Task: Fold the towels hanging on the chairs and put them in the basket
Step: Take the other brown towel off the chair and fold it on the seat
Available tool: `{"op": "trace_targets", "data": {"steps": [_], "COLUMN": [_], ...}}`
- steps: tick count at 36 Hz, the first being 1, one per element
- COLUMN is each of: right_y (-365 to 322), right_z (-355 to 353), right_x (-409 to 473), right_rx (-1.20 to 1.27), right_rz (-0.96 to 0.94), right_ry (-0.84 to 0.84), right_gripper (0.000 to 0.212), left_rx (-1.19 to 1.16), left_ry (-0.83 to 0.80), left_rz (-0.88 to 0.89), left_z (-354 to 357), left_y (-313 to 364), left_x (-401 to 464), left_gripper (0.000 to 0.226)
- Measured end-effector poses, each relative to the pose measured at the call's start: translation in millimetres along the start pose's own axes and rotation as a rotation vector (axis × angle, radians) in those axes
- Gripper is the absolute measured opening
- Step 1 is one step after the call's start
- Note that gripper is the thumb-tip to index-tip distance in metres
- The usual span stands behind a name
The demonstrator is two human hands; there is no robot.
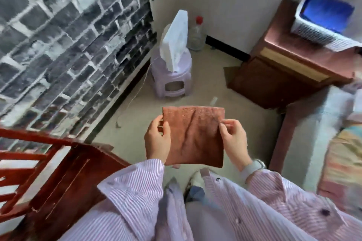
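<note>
Towel (194,135) (brown, folded) hanging lengthwise downward, left hand (157,139) and right hand (234,139) fingers pinching its sides.

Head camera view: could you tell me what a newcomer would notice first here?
A folded brown towel sits mid-frame, pinched at its edges by the left hand and right hand. Upper right, a white basket holding something blue rests on a wooden cabinet.

I count one brown towel (194,135) mid-frame, two hands (157,139) on it, one white basket (321,23) upper right, one red chair (49,166) lower left, one stool (170,76), one bottle (195,33).
</note>
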State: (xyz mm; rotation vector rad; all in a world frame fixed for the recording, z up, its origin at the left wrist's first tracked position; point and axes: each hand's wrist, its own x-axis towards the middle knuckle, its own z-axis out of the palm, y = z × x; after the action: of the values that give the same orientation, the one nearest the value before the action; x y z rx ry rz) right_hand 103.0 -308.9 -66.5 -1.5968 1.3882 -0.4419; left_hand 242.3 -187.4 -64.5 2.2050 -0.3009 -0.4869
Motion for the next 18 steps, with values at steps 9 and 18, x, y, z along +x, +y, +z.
{"op": "trace_targets", "data": {"steps": [9, 18], "right_y": [9, -1], "right_z": [-118, -199], "right_x": [88, 212], "right_rx": [0.102, 0.142], "right_rz": [0.080, 0.090], "right_ry": [0.228, 0.371], "right_gripper": [0.008, 0.006], "left_rx": [-0.012, 0.000], "left_ry": [-0.212, -0.402], "left_rz": [0.146, 0.279], "left_z": [125, 244], "left_y": [126, 238], "left_x": [23, 87], "left_gripper": [0.025, 0.025]}}
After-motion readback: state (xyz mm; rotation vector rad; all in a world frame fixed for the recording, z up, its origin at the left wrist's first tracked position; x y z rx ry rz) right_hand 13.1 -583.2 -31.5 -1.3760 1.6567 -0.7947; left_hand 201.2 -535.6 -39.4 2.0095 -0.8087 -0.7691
